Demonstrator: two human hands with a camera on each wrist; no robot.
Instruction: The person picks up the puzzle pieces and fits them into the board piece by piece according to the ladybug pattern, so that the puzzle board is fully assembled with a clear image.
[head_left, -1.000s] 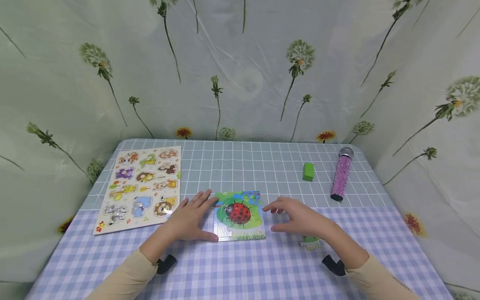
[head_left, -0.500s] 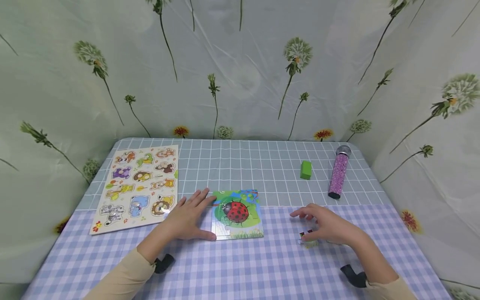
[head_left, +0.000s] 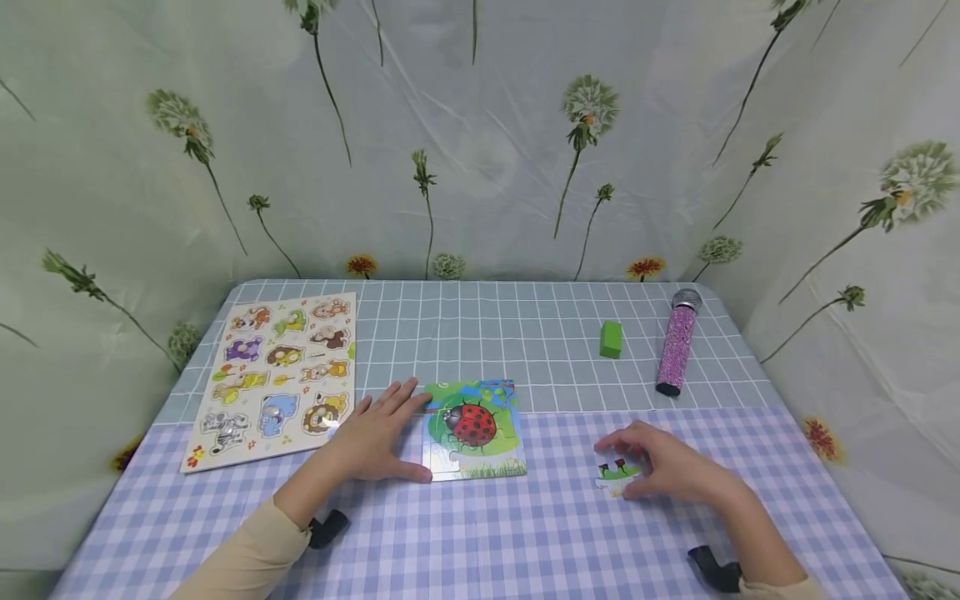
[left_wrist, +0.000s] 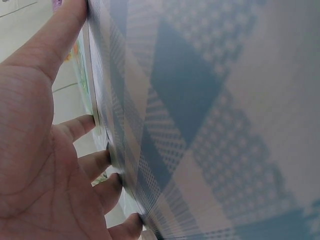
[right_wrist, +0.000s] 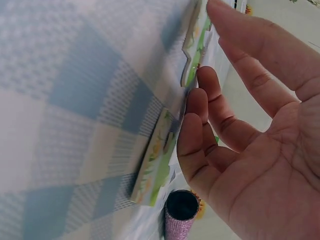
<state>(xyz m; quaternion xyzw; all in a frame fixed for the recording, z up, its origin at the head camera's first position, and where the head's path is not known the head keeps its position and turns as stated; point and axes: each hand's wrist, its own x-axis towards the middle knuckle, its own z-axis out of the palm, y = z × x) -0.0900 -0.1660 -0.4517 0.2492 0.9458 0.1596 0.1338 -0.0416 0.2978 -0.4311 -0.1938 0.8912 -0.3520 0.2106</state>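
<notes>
A square ladybug jigsaw puzzle (head_left: 472, 429) lies flat on the checked cloth in the head view. My left hand (head_left: 378, 433) rests at its left side, fingers spread, index fingertip and thumb tip right at its edge. To the right, my right hand (head_left: 667, 465) is low over a loose jigsaw piece (head_left: 615, 475), green and white with dark red marks. Its thumb tip and bent index finger lie about opposite sides of that piece. The right wrist view shows a second jigsaw piece (right_wrist: 152, 160) on the cloth below the curled fingers; in the head view the hand hides it.
An animal knob puzzle board (head_left: 277, 375) lies at the left, close beyond my left hand. A green block (head_left: 611, 340) and a glittery purple microphone (head_left: 678, 343) are at the back right. A flower-printed curtain (head_left: 480, 150) hangs behind the table.
My right hand has moved right, away from the ladybug puzzle, and come down over the loose piece. My left hand has stayed at the puzzle's left edge.
</notes>
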